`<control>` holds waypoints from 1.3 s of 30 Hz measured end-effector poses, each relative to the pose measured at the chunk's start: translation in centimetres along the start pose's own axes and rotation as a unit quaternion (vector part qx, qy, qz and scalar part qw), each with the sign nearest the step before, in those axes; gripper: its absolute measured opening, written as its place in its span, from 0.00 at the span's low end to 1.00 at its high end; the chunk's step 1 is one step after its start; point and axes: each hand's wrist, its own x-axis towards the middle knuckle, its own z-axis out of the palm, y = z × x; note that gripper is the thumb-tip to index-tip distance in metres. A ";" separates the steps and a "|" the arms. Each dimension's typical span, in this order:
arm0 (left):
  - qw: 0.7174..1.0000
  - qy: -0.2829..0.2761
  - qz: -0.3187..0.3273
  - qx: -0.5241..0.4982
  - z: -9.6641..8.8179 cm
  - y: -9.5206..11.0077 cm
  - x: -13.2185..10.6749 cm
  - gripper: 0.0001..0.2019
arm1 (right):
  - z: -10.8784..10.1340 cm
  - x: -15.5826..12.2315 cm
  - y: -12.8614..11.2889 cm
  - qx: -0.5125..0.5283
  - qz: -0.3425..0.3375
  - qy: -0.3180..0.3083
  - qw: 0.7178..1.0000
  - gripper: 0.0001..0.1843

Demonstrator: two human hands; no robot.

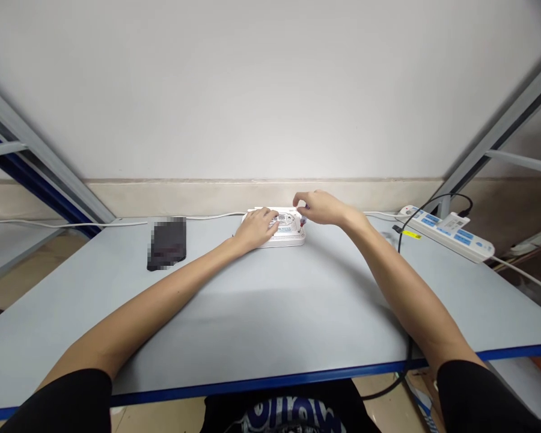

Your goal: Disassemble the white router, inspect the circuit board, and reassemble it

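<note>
A flat white plastic case (282,239) lies at the back of the table, with printed labels and rows of small dark marks on its top. My left hand (255,228) rests flat over its left part, fingers spread against the surface. Above the right end of the case, my right hand (320,207) is bent down with its fingers curled. A small, upright tool with blue and red parts (302,222) shows below those fingertips, its lower end at the case. Its exact kind is too small to make out.
A dark, pixelated flat object (166,243) lies to the left. On the right sit a white power strip (451,233) with blue sockets and a black cable (399,240) with a yellow tag. A white cord (211,216) runs along the wall. Grey metal posts (500,120) flank the table.
</note>
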 end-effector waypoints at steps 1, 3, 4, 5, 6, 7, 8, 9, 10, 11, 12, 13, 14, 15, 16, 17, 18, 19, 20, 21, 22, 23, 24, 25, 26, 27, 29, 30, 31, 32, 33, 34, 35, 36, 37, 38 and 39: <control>1.000 0.000 -0.001 -0.001 0.0 0.0 0.0 0.15 | 0.0 0.0 0.0 0.010 -0.007 -0.006 1.000 0.16; 1.000 0.000 -0.001 -0.001 -0.1 0.1 0.0 0.15 | 0.0 -0.1 0.1 0.025 -0.016 -0.017 0.999 0.18; 1.000 0.001 0.000 0.000 -0.1 0.1 0.0 0.14 | 0.0 0.0 0.1 0.023 -0.014 -0.015 1.000 0.17; 1.000 0.002 0.002 0.001 -0.2 0.1 -0.1 0.14 | 0.0 0.0 0.0 0.012 -0.006 -0.011 1.000 0.14; 1.000 0.004 0.003 0.003 -0.3 0.1 -0.1 0.14 | 0.0 0.0 0.0 -0.004 0.004 -0.004 1.000 0.12; 1.000 0.005 0.003 0.004 -0.3 0.2 -0.2 0.14 | 0.1 0.1 0.0 -0.021 0.015 0.001 1.000 0.13; 1.000 0.006 0.003 0.005 -0.3 0.2 -0.2 0.14 | 0.1 0.1 0.0 -0.035 0.022 0.003 0.999 0.15; 1.000 0.007 0.003 0.005 -0.3 0.2 -0.2 0.14 | 0.1 0.2 0.0 -0.040 0.025 0.003 0.999 0.16; 1.000 0.007 0.002 0.005 -0.3 0.1 -0.2 0.14 | 0.1 0.2 0.0 -0.034 0.022 0.000 0.999 0.15; 1.000 0.007 0.001 0.004 -0.3 0.1 -0.2 0.14 | 0.1 0.2 0.0 -0.020 0.012 -0.005 1.000 0.13; 1.000 0.007 0.000 0.003 -0.3 0.1 -0.2 0.15 | 0.1 0.1 0.0 -0.004 -0.001 -0.010 1.000 0.12; 1.000 0.007 -0.001 0.002 -0.3 0.1 -0.2 0.15 | 0.0 0.1 -0.1 0.011 -0.013 -0.016 1.000 0.13; 1.000 0.006 -0.001 0.000 -0.3 0.1 -0.2 0.15 | 0.0 0.1 -0.1 0.019 -0.021 -0.020 0.999 0.15; 1.000 0.006 -0.002 -0.001 -0.3 0.1 -0.2 0.14 | -0.1 0.0 -0.2 0.020 -0.022 -0.023 0.999 0.15; 1.000 0.005 -0.002 -0.002 -0.3 0.1 -0.2 0.14 | -0.1 0.0 -0.2 0.012 -0.016 -0.023 1.000 0.14; 1.000 0.006 -0.001 -0.003 -0.3 0.1 -0.2 0.14 | -0.1 0.0 -0.3 -0.001 -0.003 -0.020 1.000 0.11; 1.000 0.006 0.000 -0.003 -0.3 0.0 -0.2 0.14 | -0.1 0.0 -0.4 -0.016 0.011 -0.017 1.000 0.11; 1.000 0.006 0.000 -0.003 -0.3 0.0 -0.2 0.14 | -0.1 0.0 -0.4 -0.032 0.023 -0.011 0.999 0.14; 1.000 0.007 0.001 -0.003 -0.3 0.0 -0.2 0.14 | -0.1 0.0 -0.5 -0.045 0.030 -0.005 0.999 0.18; 1.000 0.007 0.001 -0.003 -0.3 0.0 -0.2 0.14 | -0.1 0.0 -0.5 -0.054 0.031 0.001 0.998 0.19; 1.000 0.008 0.001 -0.002 -0.3 0.0 -0.2 0.14 | -0.1 0.0 -0.5 -0.057 0.027 0.006 0.998 0.18; 1.000 0.008 0.001 -0.002 -0.3 0.0 -0.2 0.14 | -0.1 0.0 -0.5 -0.052 0.019 0.007 0.998 0.15; 1.000 0.008 0.001 -0.001 -0.3 0.0 -0.2 0.14 | -0.1 0.0 -0.5 -0.043 0.012 0.006 0.999 0.12; 1.000 0.008 0.001 0.000 -0.3 0.0 -0.2 0.14 | -0.1 -0.1 -0.4 -0.031 0.006 0.000 0.999 0.10; 1.000 0.008 0.002 0.000 -0.3 0.0 -0.2 0.14 | -0.1 -0.1 -0.4 -0.018 0.001 -0.007 1.000 0.10; 1.000 0.008 0.002 0.001 -0.3 0.0 -0.2 0.14 | -0.1 -0.1 -0.4 -0.007 -0.002 -0.012 1.000 0.11; 1.000 0.008 0.004 0.002 -0.3 0.0 -0.2 0.15 | -0.1 0.0 -0.5 0.002 0.000 -0.010 1.000 0.09; 1.000 0.008 0.004 0.002 -0.3 -0.1 -0.2 0.14 | -0.1 0.0 -0.5 0.004 0.001 -0.006 1.000 0.10; 1.000 0.008 0.003 0.002 -0.3 -0.1 -0.2 0.14 | 0.0 0.0 -0.6 0.006 0.000 -0.001 1.000 0.12; 1.000 0.008 0.003 0.002 -0.3 -0.1 -0.2 0.14 | 0.0 0.0 -0.6 0.009 -0.004 0.005 1.000 0.13; 1.000 0.009 0.002 0.002 -0.2 -0.1 -0.2 0.14 | 0.0 0.0 -0.7 0.013 -0.013 0.010 1.000 0.12; 1.000 0.009 0.002 0.001 -0.2 -0.1 -0.2 0.14 | 0.0 0.0 -0.8 0.016 -0.024 0.014 0.999 0.12; 1.000 0.009 0.002 0.000 -0.2 -0.1 -0.3 0.14 | 0.0 0.0 -0.8 0.017 -0.035 0.017 0.999 0.13; 1.000 0.009 0.002 0.000 -0.2 -0.1 -0.3 0.14 | 0.0 0.0 -0.9 0.017 -0.042 0.019 0.999 0.16; 1.000 0.009 0.002 -0.001 -0.2 -0.1 -0.3 0.14 | 0.0 0.0 -0.9 0.017 -0.044 0.018 0.999 0.18; 1.000 0.009 0.002 -0.001 -0.3 -0.1 -0.3 0.14 | 0.1 0.0 -0.9 0.017 -0.039 0.016 0.999 0.18; 1.000 0.009 0.002 -0.002 -0.3 -0.1 -0.3 0.14 | 0.1 0.0 -0.9 0.018 -0.030 0.014 0.999 0.16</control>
